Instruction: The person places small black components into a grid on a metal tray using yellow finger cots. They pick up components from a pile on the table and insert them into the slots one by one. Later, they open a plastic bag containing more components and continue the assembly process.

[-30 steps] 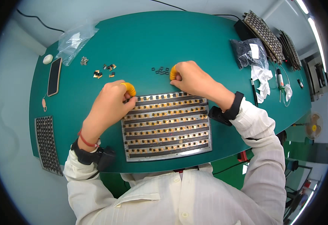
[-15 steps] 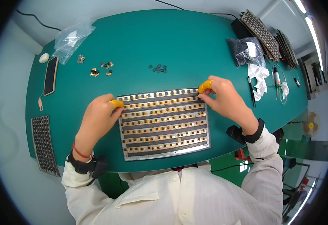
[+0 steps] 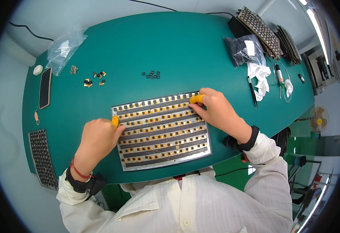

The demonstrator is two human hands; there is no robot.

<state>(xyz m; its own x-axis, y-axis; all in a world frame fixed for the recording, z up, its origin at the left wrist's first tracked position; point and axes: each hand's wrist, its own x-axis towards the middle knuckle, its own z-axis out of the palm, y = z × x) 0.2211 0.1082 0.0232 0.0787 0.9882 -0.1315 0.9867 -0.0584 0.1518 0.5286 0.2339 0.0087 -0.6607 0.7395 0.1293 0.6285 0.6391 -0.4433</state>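
Note:
A flat metal tray (image 3: 166, 157) lies on the green table, carrying several rows of small black-and-gold parts with dark strips between the rows. My left hand (image 3: 98, 138) is closed at the tray's left edge near the upper rows, thumb and index finger bent together there. At the upper right edge, my right hand (image 3: 219, 112) pinches with thumb and index finger. Each index finger wears a yellow finger cot. The fingertips hide exactly what they press on at either side.
Beyond the tray lie loose black squares (image 3: 151, 74), black-and-gold pieces (image 3: 88, 82) and silver bits (image 3: 74, 70). A phone (image 3: 45, 88), clear bag (image 3: 65, 48) and another tray (image 3: 43, 159) are left. Right are a dark-filled bag (image 3: 244, 50), tissue (image 3: 258, 79), black pen-like tool (image 3: 252, 92) and stacked trays (image 3: 259, 33).
The whole view has shifted, moving most table items leftward in the picture. Relative to the tray, both hands sit slightly nearer me along its side edges.

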